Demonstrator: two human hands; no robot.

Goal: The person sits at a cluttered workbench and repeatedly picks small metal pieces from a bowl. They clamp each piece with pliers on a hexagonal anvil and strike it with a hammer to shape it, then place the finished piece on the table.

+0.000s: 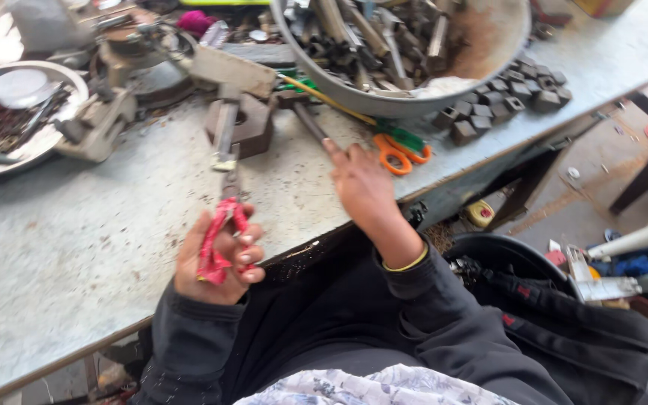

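Pliers held at the counter's near edge

Over the grey counter, the right hand reaches, open, toward the orange scissors — best keep the left hand clamped firmly around the red-handled pliers, jaws pointing away.

Red-handled pliers gripped at the table's near edge
Left hand clutches the red-handled pliers; right hand lies open on the table beside orange scissors.

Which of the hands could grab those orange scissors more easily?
Probably the right hand: it rests open on the table just beside the orange scissors. The left hand is farther off and already grips red-handled pliers.
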